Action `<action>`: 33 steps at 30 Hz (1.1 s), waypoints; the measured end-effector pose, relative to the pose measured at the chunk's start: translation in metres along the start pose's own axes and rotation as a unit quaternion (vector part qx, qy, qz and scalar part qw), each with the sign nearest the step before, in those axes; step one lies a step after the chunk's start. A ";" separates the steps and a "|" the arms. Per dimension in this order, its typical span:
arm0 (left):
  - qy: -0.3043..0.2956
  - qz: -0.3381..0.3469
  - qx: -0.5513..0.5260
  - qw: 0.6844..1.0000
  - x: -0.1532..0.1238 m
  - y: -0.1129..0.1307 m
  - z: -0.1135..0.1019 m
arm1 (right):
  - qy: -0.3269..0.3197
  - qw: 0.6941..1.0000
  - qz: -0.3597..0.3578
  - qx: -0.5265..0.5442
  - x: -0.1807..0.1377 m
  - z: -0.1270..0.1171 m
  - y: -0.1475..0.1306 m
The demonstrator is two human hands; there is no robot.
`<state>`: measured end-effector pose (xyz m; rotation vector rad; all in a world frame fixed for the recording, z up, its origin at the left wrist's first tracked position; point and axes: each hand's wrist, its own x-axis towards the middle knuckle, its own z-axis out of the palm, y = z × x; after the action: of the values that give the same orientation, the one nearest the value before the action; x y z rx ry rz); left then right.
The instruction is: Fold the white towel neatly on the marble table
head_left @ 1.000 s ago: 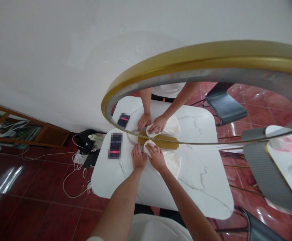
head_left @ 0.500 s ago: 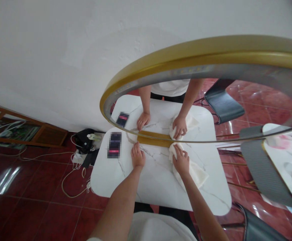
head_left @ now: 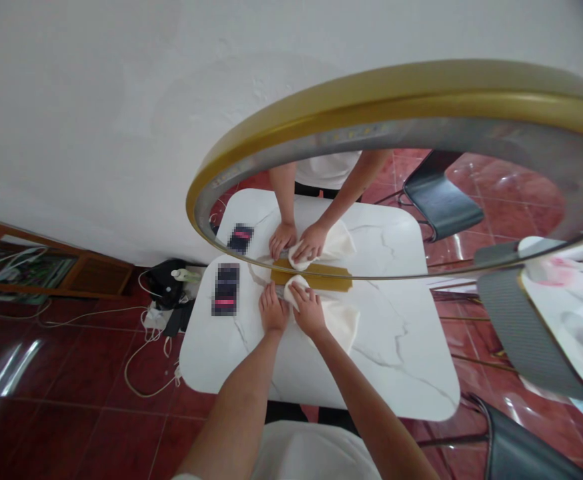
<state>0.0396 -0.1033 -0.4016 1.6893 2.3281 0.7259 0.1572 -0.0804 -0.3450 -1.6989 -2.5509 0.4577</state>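
Note:
My right hand (head_left: 309, 310) presses a bunched white cloth (head_left: 339, 323) against the marble-patterned table (head_left: 396, 360), its loose end trailing to the right. Just left of it, my left hand (head_left: 273, 309) lies with fingers stretched forward by the left end of a gold base plate (head_left: 321, 278). That plate belongs to a round gold-framed mirror (head_left: 371, 107), which stands tilted over the far side of the table. Both hands and the cloth are reflected in its glass. A pixelated dark object with a pink band (head_left: 225, 289) lies left of my left hand.
Behind the table rises a white wall (head_left: 96, 133). Left on the red tiled floor (head_left: 71, 380) are a black bag (head_left: 166, 280), a bottle (head_left: 185, 275) and white cables. A black chair (head_left: 526, 440) stands at the right, near another white table (head_left: 566, 327).
My right hand has slid left across the table with the cloth and now sits beside my left hand. The left hand has barely moved. The view has shifted slightly.

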 end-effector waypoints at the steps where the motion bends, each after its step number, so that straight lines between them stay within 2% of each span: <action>1: 0.001 0.000 0.003 1.000 0.000 0.000 0.001 | -0.003 1.000 -0.006 0.010 0.004 0.000 -0.005; 6: 0.002 0.001 0.005 1.000 0.001 -0.001 0.001 | 0.006 0.998 -0.019 0.060 0.010 0.002 -0.011; 12: -0.003 -0.005 -0.011 1.000 0.001 0.001 -0.001 | 0.046 0.982 -0.102 0.151 0.000 -0.014 0.015; 17: -0.001 -0.002 -0.022 1.000 0.001 0.000 -0.001 | 0.100 0.987 0.034 0.124 -0.027 -0.027 0.050; 22: -0.005 -0.010 -0.033 0.999 0.001 0.000 -0.002 | 0.080 0.988 0.118 0.066 -0.063 -0.014 0.077; 25: 0.004 -0.010 -0.051 0.999 0.000 0.000 -0.001 | 0.070 0.983 0.157 0.057 -0.075 0.001 0.072; 27: 0.017 -0.012 -0.075 0.997 0.002 -0.002 -0.003 | 0.071 0.983 0.156 0.072 -0.077 0.010 0.060; 31: 0.052 -0.033 -0.143 0.988 0.007 -0.001 -0.018 | 0.082 0.982 0.098 0.139 -0.071 0.025 0.031; 33: 0.075 -0.045 -0.138 0.987 0.009 0.003 -0.033 | 0.076 0.981 0.058 0.169 -0.067 0.028 0.020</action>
<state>0.0259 -0.1032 -0.3703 1.4472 2.2519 1.1325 0.1965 -0.1404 -0.3688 -1.6868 -2.1316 0.6935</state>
